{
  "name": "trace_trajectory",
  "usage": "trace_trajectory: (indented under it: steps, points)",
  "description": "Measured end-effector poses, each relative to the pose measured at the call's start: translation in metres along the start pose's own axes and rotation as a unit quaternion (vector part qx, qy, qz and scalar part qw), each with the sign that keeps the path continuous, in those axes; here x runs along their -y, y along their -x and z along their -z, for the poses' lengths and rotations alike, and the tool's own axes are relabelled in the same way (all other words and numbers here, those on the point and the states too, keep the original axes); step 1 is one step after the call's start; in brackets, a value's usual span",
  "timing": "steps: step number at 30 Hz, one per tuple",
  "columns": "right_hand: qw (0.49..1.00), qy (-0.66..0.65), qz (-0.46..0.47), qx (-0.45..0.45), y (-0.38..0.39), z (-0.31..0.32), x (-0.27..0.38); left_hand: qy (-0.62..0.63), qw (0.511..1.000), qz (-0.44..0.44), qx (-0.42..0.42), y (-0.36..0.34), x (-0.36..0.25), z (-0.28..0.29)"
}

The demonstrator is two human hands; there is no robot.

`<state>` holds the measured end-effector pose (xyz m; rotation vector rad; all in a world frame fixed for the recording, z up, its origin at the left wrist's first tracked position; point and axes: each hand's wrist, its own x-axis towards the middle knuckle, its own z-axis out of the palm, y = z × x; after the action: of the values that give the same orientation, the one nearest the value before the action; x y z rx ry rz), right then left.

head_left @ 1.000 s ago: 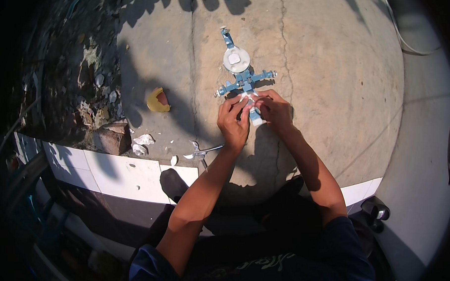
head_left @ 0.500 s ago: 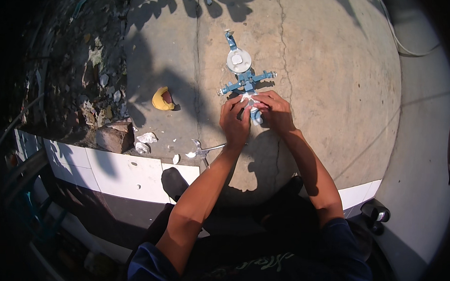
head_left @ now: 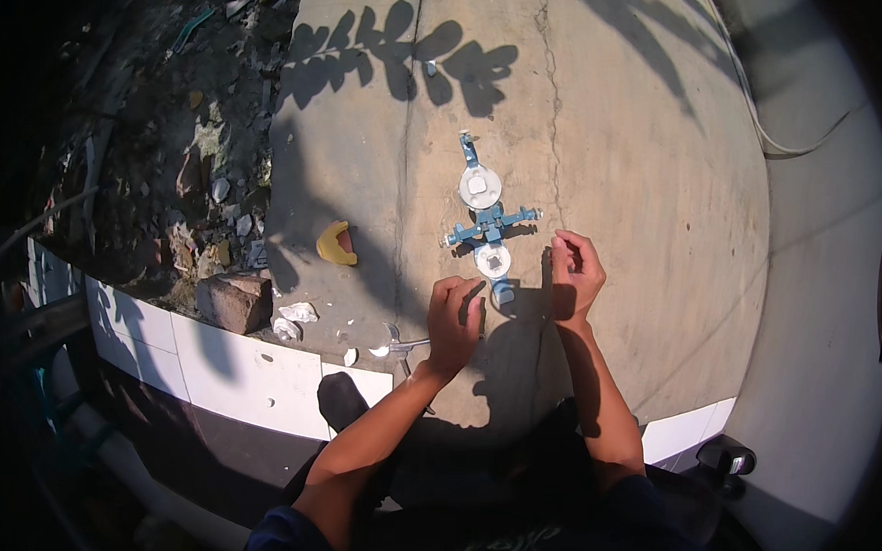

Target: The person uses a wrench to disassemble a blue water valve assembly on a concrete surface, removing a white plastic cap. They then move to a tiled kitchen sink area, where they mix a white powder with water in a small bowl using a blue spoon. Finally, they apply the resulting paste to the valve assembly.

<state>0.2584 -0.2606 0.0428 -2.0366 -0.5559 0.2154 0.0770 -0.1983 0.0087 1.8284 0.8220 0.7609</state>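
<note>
A blue dental articulator (head_left: pixel 490 222) lies opened out flat on the concrete, with a round white plaster disc on each of its two halves. The far plaster disc (head_left: pixel 480 187) bears a pale raised square; the near plaster disc (head_left: pixel 493 262) has a small dark square at its middle. Just left of the near end, my left hand (head_left: pixel 452 323) hovers with bent fingers apart, holding nothing I can see. My right hand (head_left: pixel 579 277) is off to the right of the articulator, its fingers curled toward the thumb; whatever sits between the fingertips is hidden.
To the left rests a yellow curved mould (head_left: pixel 336 244) with a reddish inside. White plaster scraps (head_left: pixel 297 312) lie near a broken brick (head_left: pixel 234 301). A metal tool (head_left: pixel 411 344) is partly covered by my left forearm. Rubble (head_left: pixel 211 170) borders the slab; white tiles (head_left: pixel 243 371) edge it nearer me.
Both hands have come away from the near disc, the left toward me and the right out to the side, uncovering it. The whole view has shifted, so things appear lower.
</note>
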Motion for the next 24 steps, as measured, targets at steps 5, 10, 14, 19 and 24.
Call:
trace_trajectory:
  steps: [5,10,14,19,24]
  points:
    - [0.995,-0.007,0.092,0.022,-0.051,-0.028,0.035,0.053,0.988,0.055,-0.133,-0.068,-0.022,0.014]
    - [0.982,0.028,-0.051,0.180,-0.082,-0.059,0.053,0.157,0.960,0.233,0.007,-0.156,0.004,0.007]
    - [0.978,0.012,-0.066,0.195,-0.081,-0.066,0.060,0.190,0.941,0.280,0.017,-0.157,0.006,-0.007]
    - [0.976,0.015,-0.055,0.210,-0.085,-0.067,0.048,0.234,0.923,0.305,0.019,-0.159,0.009,-0.009]
    - [0.967,-0.025,-0.078,0.240,-0.086,-0.066,0.040,0.297,0.895,0.329,0.040,-0.159,0.002,-0.001]
